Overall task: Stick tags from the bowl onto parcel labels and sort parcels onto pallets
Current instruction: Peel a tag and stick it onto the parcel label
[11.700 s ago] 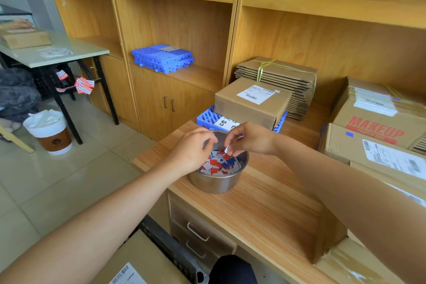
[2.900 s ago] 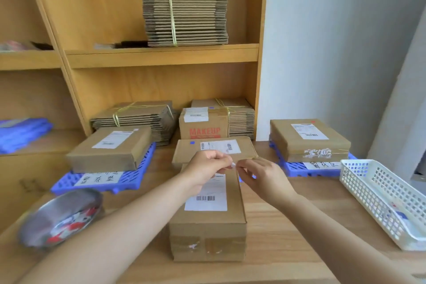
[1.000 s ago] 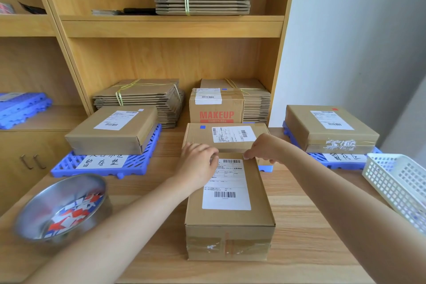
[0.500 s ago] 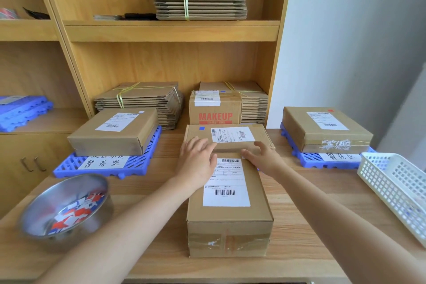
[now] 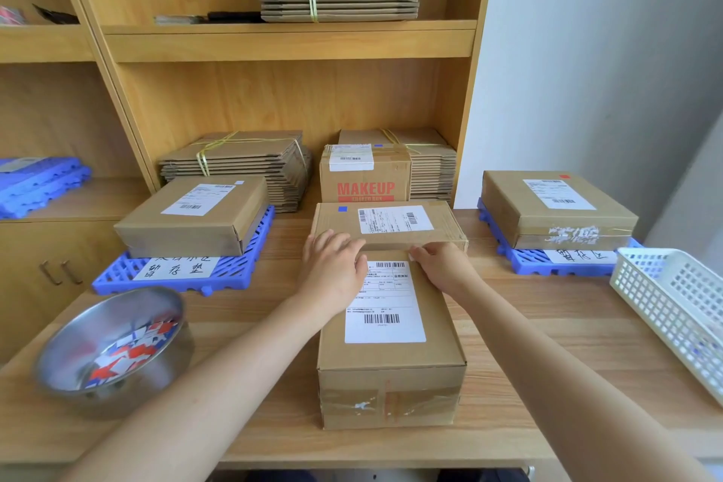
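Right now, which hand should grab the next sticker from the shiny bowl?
The left hand. The bowl sits on the left of the table, beside the left forearm. The right hand rests on the far right of the parcel and would probably have to cross over it.

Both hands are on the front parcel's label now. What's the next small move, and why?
Probably lift the left hand and right hand off the label to check the tag: both cover the top of the front parcel label and no tag shows, so where it goes can't be judged yet.
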